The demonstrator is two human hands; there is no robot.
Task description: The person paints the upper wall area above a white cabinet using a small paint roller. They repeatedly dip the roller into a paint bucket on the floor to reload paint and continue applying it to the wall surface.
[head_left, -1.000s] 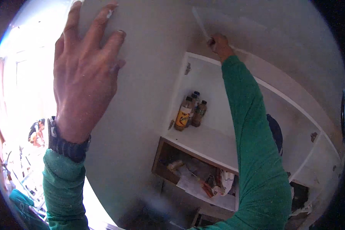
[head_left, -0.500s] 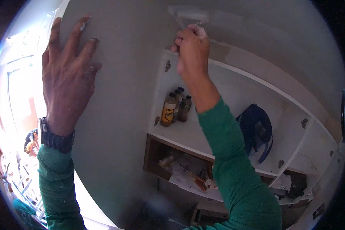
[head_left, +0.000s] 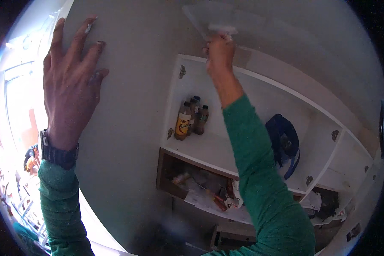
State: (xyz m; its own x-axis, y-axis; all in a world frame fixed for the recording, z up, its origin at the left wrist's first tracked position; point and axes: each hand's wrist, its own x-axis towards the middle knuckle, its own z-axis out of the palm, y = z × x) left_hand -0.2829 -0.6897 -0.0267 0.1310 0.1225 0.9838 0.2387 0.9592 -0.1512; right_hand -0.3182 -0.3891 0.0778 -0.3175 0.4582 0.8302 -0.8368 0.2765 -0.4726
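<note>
In the head view, the right hand point(head_left: 220, 46) is at the far side, with its fingers closed around a flat, pale-edged tool, probably a putty knife point(head_left: 222, 29); the handle is hidden by the hand. The tool is at the plastered surface point(head_left: 294, 47), beyond the far edge of the doorless white cabinet point(head_left: 264, 98), at the near end of a lighter patch point(head_left: 202, 13). From this one view I cannot tell the angle of the blade, nor how hard it presses.

The left hand point(head_left: 70, 83) is spread, with its fingers apart, and seems to lie on the grey panel point(head_left: 123, 106), near the left edge of it. It holds nothing, and one finger has a white smear.

For good work, I would keep the whole edge of the blade in even contact, tilt it only a little, and pull in one steady stroke, because a lifted corner could leave a ridge. The left palm is better kept light and flat, as the smeared finger could mark the panel. The right arm passes over the cabinet, where bottles point(head_left: 183, 123) and a dark blue bag point(head_left: 280, 138) stand, so drips should be watched.
</note>
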